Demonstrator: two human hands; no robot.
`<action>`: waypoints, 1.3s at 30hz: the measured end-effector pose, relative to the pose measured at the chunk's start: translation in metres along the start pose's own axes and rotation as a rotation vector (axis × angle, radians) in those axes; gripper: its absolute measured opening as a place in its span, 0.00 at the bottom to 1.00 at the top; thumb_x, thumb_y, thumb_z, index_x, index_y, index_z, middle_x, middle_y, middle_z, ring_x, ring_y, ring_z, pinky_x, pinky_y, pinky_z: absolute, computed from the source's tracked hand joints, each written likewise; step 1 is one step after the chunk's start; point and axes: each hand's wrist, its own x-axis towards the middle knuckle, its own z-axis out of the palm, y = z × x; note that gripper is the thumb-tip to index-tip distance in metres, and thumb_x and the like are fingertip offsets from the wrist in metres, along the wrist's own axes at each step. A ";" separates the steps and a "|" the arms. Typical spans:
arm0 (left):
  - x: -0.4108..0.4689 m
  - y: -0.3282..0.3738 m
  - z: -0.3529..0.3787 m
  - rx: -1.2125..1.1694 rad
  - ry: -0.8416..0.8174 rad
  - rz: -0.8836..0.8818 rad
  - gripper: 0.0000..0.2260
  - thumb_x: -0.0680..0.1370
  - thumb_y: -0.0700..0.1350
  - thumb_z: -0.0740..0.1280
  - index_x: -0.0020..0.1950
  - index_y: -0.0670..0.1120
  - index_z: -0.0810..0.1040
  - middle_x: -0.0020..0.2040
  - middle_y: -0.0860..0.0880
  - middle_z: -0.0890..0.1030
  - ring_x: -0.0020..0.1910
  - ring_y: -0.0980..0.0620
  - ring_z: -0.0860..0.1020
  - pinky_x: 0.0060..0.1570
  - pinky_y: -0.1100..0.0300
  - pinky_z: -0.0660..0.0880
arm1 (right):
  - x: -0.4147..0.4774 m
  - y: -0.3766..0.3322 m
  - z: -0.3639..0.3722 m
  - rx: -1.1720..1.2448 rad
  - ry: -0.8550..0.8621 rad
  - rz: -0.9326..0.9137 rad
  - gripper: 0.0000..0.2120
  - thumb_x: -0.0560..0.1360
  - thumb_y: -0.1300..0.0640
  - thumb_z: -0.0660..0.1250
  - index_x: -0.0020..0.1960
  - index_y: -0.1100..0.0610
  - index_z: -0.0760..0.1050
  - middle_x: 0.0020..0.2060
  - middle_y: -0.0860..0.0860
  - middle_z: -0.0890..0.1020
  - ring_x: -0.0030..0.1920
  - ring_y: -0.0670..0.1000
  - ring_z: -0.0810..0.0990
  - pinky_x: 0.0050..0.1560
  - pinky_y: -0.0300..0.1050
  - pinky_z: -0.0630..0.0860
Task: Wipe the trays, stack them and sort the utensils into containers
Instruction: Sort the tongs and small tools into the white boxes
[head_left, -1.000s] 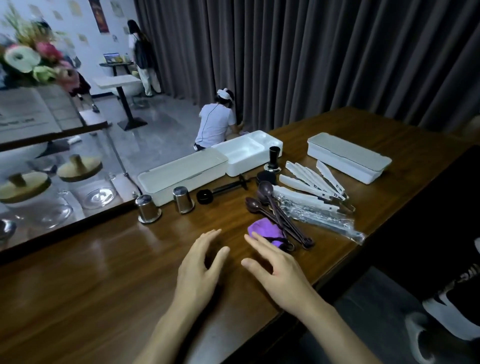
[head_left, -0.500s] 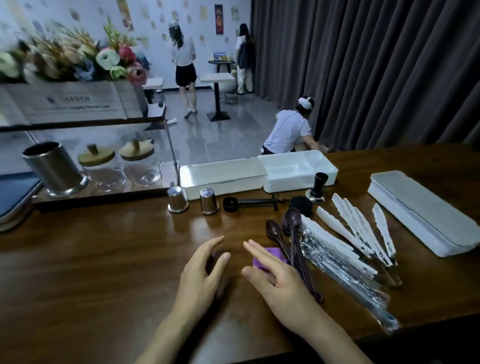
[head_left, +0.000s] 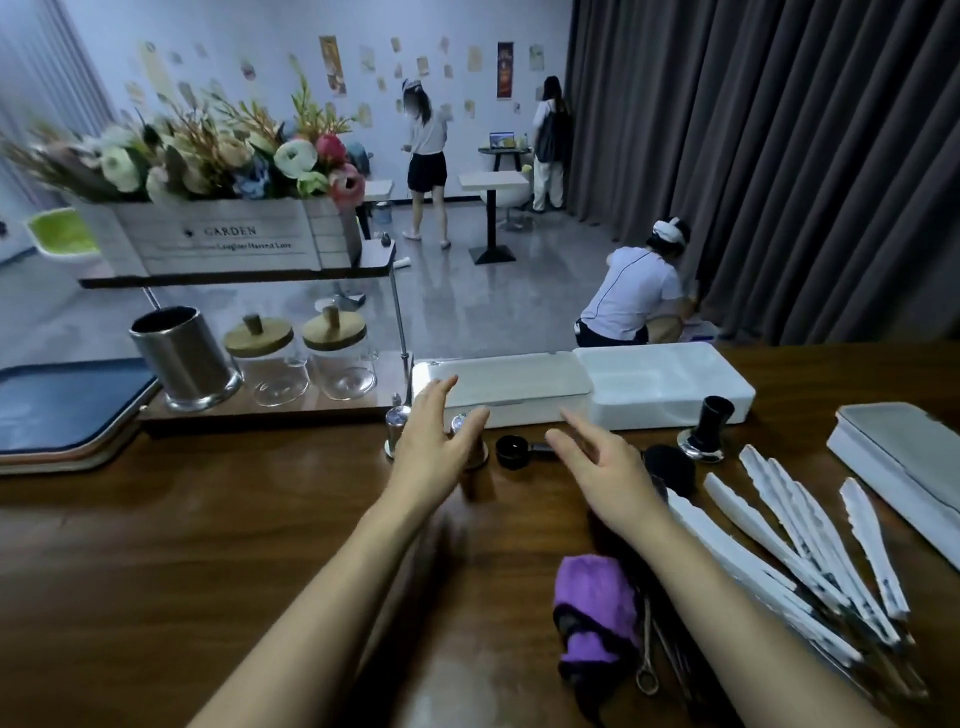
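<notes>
Both of our hands have gone forward since the frame before, away from the purple cloth (head_left: 592, 608), which now lies close to us on the counter (head_left: 208, 545), just beside our right forearm. Our left hand (head_left: 434, 447) hovers over two small metal shakers (head_left: 396, 431). Its fingers (head_left: 441, 389) are straight and spread and hold nothing, and the tips are over the front edge of the closed white container (head_left: 514, 387). Our right hand (head_left: 605, 470) also holds nothing, with fingers loosely spread above the handle of a black scoop (head_left: 511, 451); we cannot tell if it touches it. Just right of the closed container stands the lidless white container (head_left: 660, 384). The wrapped utensils (head_left: 769, 525) lie fanned out on the right, near a lidded container (head_left: 898, 457). The trays (head_left: 62, 410) are stacked at the left edge.
</notes>
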 end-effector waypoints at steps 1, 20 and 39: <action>0.008 0.001 0.000 0.018 -0.018 -0.003 0.29 0.81 0.58 0.67 0.80 0.50 0.65 0.80 0.51 0.65 0.79 0.56 0.61 0.75 0.58 0.59 | 0.011 0.000 -0.003 -0.024 0.016 0.014 0.27 0.78 0.40 0.67 0.74 0.47 0.72 0.71 0.46 0.75 0.72 0.46 0.70 0.72 0.43 0.66; 0.082 -0.032 0.007 0.594 -0.104 -0.021 0.36 0.78 0.69 0.62 0.81 0.53 0.60 0.81 0.51 0.62 0.78 0.50 0.63 0.75 0.43 0.57 | 0.132 0.033 -0.022 -0.488 -0.164 0.010 0.38 0.77 0.34 0.63 0.81 0.47 0.55 0.79 0.53 0.61 0.78 0.56 0.57 0.79 0.58 0.48; 0.096 -0.043 0.001 0.415 -0.042 -0.046 0.29 0.73 0.62 0.74 0.72 0.55 0.76 0.76 0.51 0.70 0.72 0.45 0.71 0.70 0.46 0.67 | 0.143 0.039 -0.020 -0.421 -0.140 0.092 0.37 0.73 0.36 0.71 0.77 0.50 0.66 0.76 0.51 0.68 0.73 0.58 0.67 0.70 0.50 0.65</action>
